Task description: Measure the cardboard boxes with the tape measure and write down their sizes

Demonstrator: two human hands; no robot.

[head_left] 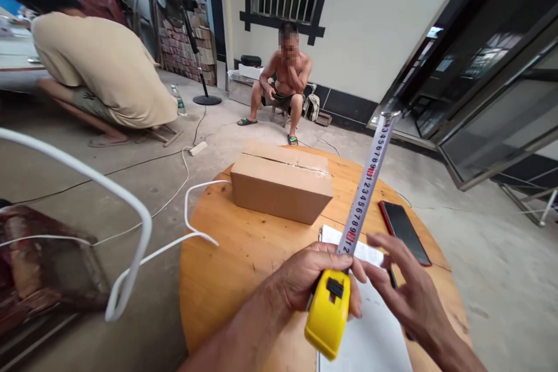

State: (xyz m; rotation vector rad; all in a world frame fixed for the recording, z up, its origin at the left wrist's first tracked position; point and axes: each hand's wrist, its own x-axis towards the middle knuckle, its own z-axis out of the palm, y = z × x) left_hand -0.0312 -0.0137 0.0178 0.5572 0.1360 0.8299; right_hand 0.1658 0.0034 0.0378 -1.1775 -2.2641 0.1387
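Observation:
My left hand [305,273] is wrapped around a yellow tape measure [329,314] with a black button on its case. The white blade [364,189] stretches up and away above the table, its metal hook at the far end touching nothing. My right hand [412,285] is just right of the case, fingers apart, fingertips close to the blade; I cannot tell whether they touch it. A dark slim object, partly hidden, shows beneath that hand. Under both hands lies white paper [370,325]. Beyond them sits a closed cardboard box [281,189].
The round wooden table [226,285] also bears a red-cased phone [405,232] and bent white tubing [189,203]. A person [281,78] sits by the wall; another [104,70] sits at left. A fan [192,35], power strip [198,149] and cords stand or lie on the floor.

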